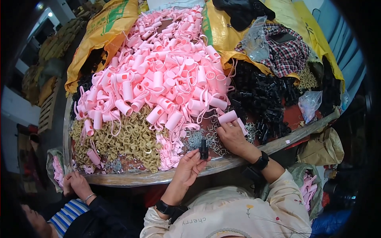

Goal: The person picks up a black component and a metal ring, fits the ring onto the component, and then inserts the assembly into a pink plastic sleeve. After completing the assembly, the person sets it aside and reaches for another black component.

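Note:
Near the table's front edge my left hand (pixel 189 166) pinches a small black plastic part (pixel 203 150) upright between thumb and fingers. To its right, my right hand (pixel 236 139) is curled palm down against a pink plastic tube (pixel 227 117); its fingertips are partly hidden. Another pink piece (pixel 241 126) shows just beyond the knuckles. Loose metal hooks (pixel 214 144) lie between my hands, beside a small heap of grey metal bits (pixel 196 139). A large pile of pink tubes with straps (pixel 158 79) covers the middle of the table.
Tan plastic clips (pixel 123 142) and small pink pieces (pixel 170 152) lie left of my hands; black parts (pixel 258 97) lie right. Yellow sacks (pixel 105 35), a plaid cloth (pixel 287 49) and clear bags (pixel 310 104) stand around. At left, another person's hands (pixel 77 185) meet the wooden edge.

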`<state>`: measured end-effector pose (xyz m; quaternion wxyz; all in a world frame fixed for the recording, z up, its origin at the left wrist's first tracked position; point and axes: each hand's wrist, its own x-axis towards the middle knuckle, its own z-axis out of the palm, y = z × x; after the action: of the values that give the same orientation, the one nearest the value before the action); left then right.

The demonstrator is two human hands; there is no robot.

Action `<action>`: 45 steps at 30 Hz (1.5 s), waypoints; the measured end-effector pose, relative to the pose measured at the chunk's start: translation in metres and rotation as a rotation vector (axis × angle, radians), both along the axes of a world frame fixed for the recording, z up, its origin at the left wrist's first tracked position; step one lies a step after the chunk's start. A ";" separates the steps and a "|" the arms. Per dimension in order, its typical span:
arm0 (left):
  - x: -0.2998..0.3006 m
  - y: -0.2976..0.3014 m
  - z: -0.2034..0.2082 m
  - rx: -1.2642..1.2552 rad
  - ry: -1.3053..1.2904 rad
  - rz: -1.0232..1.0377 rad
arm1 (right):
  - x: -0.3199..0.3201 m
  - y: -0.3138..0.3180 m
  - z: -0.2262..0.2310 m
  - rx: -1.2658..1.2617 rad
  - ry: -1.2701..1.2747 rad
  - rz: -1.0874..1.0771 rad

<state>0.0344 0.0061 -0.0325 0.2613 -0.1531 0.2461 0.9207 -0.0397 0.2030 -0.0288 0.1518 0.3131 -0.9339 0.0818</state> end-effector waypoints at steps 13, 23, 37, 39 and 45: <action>-0.007 0.015 0.002 0.021 0.190 0.139 | 0.050 -0.040 0.016 -1.479 -1.135 -0.129; -0.002 0.018 0.002 0.057 0.181 0.198 | 0.054 -0.042 0.008 -1.069 -0.757 -0.103; 0.000 0.013 -0.004 -0.081 0.277 0.269 | 0.054 -0.044 0.008 -1.236 -0.973 -0.145; 0.001 0.012 -0.005 -0.080 0.283 0.260 | 0.048 -0.041 0.011 -1.199 -1.039 -0.103; 0.001 0.008 -0.004 -0.003 0.282 0.251 | 0.034 -0.035 0.026 -1.229 -1.205 -0.057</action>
<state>0.0353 0.0141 -0.0369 0.1073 -0.0524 0.2605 0.9581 -0.0060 0.1683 -0.0032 -0.2251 0.0551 -0.6526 0.7213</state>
